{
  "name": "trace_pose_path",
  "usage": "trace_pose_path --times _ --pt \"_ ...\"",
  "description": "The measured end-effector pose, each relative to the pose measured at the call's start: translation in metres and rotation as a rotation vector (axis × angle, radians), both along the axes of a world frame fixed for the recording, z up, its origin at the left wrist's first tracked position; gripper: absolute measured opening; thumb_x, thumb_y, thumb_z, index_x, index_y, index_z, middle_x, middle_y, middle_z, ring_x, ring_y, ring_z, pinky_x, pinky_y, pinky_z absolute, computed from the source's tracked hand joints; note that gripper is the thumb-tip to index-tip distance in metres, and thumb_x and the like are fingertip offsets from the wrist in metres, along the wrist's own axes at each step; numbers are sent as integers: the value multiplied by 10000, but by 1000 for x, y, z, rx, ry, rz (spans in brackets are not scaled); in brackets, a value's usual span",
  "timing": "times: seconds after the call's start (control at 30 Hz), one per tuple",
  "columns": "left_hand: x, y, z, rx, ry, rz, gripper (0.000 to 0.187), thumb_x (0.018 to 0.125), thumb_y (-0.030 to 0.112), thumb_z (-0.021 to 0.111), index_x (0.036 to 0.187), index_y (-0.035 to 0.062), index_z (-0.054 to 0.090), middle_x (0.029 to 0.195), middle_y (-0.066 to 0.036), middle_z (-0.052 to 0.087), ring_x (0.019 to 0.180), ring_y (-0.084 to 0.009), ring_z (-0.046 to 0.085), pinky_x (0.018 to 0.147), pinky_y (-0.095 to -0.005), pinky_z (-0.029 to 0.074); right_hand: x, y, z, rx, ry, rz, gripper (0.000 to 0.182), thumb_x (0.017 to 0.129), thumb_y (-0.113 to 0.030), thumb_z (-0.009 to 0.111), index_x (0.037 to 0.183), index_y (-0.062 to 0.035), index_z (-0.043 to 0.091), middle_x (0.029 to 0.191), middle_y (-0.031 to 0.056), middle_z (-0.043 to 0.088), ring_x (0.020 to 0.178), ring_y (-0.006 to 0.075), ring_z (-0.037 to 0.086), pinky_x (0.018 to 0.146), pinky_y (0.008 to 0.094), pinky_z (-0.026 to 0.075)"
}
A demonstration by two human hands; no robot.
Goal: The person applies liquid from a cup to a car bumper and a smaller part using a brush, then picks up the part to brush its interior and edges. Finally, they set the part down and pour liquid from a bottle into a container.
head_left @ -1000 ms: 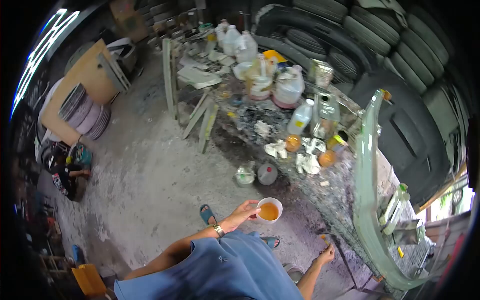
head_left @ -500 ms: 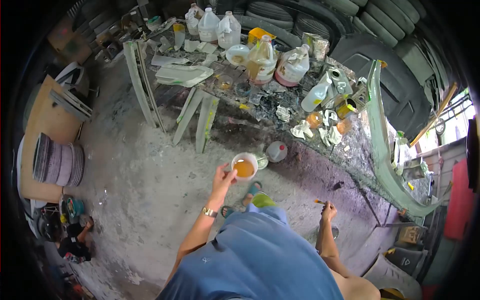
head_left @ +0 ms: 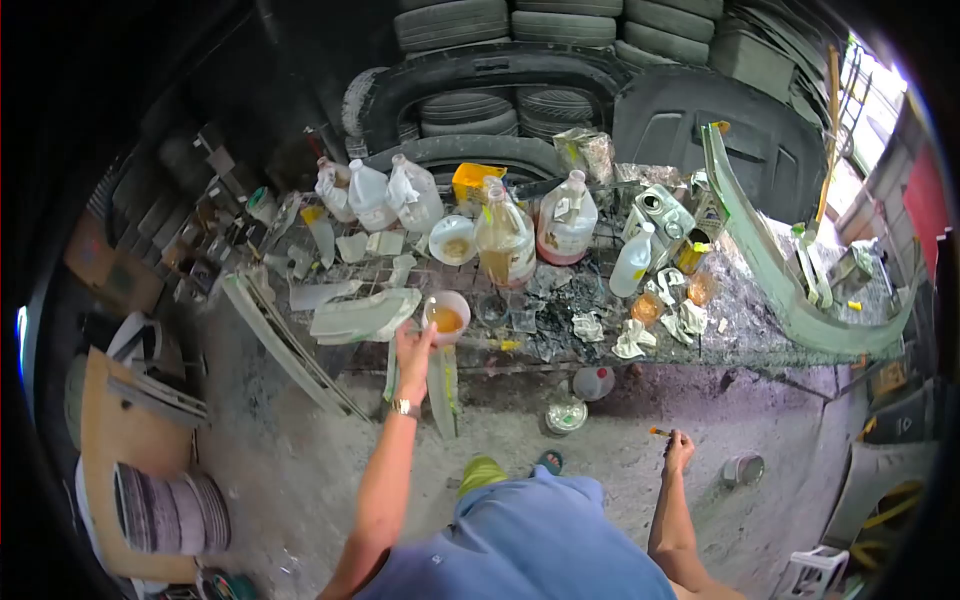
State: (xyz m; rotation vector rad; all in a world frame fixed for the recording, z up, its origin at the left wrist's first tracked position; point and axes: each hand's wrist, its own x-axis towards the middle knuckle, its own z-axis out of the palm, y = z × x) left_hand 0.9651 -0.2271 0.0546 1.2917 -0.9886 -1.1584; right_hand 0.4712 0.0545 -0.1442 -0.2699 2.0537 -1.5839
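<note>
My left hand (head_left: 414, 352) grips a white cup (head_left: 446, 316) with amber liquid inside, held at the front edge of the cluttered workbench (head_left: 640, 350). Close beside the cup lies a pale green panel piece (head_left: 365, 316). My right hand (head_left: 679, 450) is out to the right, below the bench edge, closed around a small brush (head_left: 660, 433) with an orange tip. Behind the cup on the bench are a white bowl (head_left: 455, 240) and a large jug (head_left: 505, 240) with brownish liquid.
Other jugs, a spray bottle (head_left: 632, 262), a metal can (head_left: 660, 215) and crumpled paper (head_left: 633, 339) cover the bench. A long green bumper piece (head_left: 790, 305) lies at right. Beneath the bench, a lidded tub (head_left: 566, 416) and a metal tin (head_left: 744, 469) are on the floor.
My left hand has carried the cup forward to the bench edge. The view has tilted up towards the bench and tyres. My right hand still holds the brush.
</note>
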Motion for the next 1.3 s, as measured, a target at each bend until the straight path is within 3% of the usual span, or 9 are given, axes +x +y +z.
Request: trace_pose_path --times 0.17,0.23,0.27,0.33,0.47,0.67,0.87,1.17,1.3 --pt "28 -149 -3 -124 -284 34 770 768 349 763 1311 16 330 902 -75 563 792 -134 538 712 -283 449 27 1 23 -53 110 -80 239 900 -251 597 781 -45 623 577 -22 491 464 54 421 410 232 332" --pt "36 -205 -7 -91 -457 -10 815 736 330 776 1330 6 323 1081 -183 576 970 -284 577 849 -371 449 38 13 40 -33 127 -187 223 903 -248 597 808 -51 636 578 -32 480 468 46 410 410 229 328" --pt "38 -228 -12 -89 -461 -47 815 736 330 776 1330 6 323 1081 -183 576 970 -284 577 849 -371 449 41 21 49 -35 174 -241 211 902 -245 601 816 -56 642 580 -34 480 466 43 407 409 222 322" --pt "38 -270 -25 -303 -758 -4 820 725 351 765 1336 17 332 1213 -253 496 1113 -382 500 946 -443 392 58 32 68 -19 221 -328 200 902 -242 605 824 -62 648 582 -35 481 464 39 404 407 216 317" --pt "35 -320 -42 -429 -875 -79 836 714 347 756 1360 39 323 1252 -258 439 1149 -435 437 955 -477 371 89 47 106 -8 244 -528 186 900 -244 616 860 -68 661 603 -34 492 459 31 400 402 198 302" --pt "29 -347 -44 -619 -1154 -200 816 718 343 754 1376 104 336 1181 -190 452 1121 -377 437 912 -479 363 139 38 153 -20 236 -617 185 911 -237 610 966 -73 679 675 -39 511 524 26 419 454 181 325" --pt "18 -360 -40 -816 -1328 -350 829 721 286 756 1410 176 307 1235 -147 420 1146 -339 424 924 -468 351 174 -1 179 -61 258 -594 200 920 -246 604 980 -72 683 679 -39 511 532 27 418 463 183 327" --pt "4 -359 -36 -1075 -1667 -597 830 714 229 749 1414 254 305 1254 -104 390 1187 -289 394 910 -414 376 192 -34 172 -161 226 -628 224 915 -248 614 1013 -58 680 686 -34 540 531 21 438 453 170 340" --pt "4 -359 -43 -1158 -1635 -651 826 707 213 749 1410 250 317 1254 -101 390 1192 -283 392 919 -407 377 200 -31 159 -230 188 -669 221 923 -232 600 1043 -60 665 701 -34 545 532 24 444 445 166 332"
